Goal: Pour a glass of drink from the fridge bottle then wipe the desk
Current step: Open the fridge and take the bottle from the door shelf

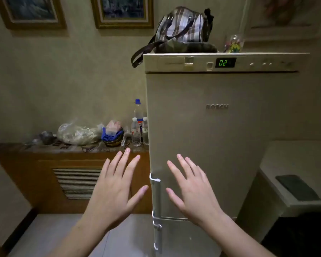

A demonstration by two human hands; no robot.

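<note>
A tall beige fridge stands in front of me with both doors closed and a green "02" on its display. Its upper door handle runs down the left edge. My left hand is held out, palm down and fingers spread, just left of that handle. My right hand is spread the same way in front of the upper door, just right of the handle. Neither hand holds anything or touches the fridge. No glass or cloth is in view.
A wooden cabinet left of the fridge carries water bottles, a plastic bag of food and a basket. A plaid bag lies on top of the fridge. A ledge with a dark pad is at right.
</note>
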